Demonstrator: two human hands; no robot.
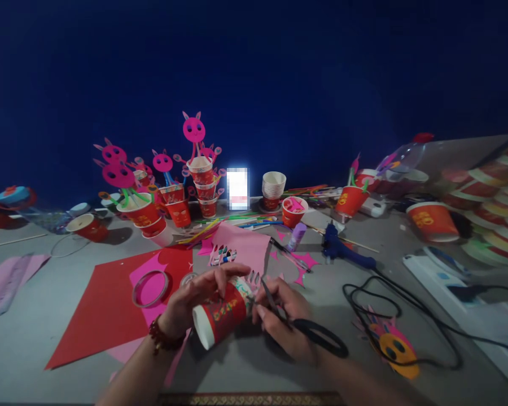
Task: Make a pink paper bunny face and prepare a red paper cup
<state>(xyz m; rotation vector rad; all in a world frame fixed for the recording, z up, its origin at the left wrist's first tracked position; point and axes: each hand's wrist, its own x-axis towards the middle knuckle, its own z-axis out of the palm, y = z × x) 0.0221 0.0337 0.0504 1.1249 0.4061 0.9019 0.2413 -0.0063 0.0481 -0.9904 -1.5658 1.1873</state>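
A red paper cup [226,313] with gold print lies tilted on its side in front of me, its white mouth facing down and left. My left hand [205,290] is closed around the cup's upper side. In my right hand [285,318] is a pair of scissors [322,338] with black handles; the blades point up and left beside the cup's base. The fingertips of my right hand are at the base end, and what they pinch there is too small to make out. A pink paper sheet [245,245] with small foil-like pieces lies just beyond my hands.
Red card [93,310] and a tape roll [150,288] lie left. Ahead stand cup figures with pink faces [193,129], stacked white cups [274,186] and a glue stick [297,237]. On the right are a blue glue gun [342,248], its looping cord, and a power strip [461,310].
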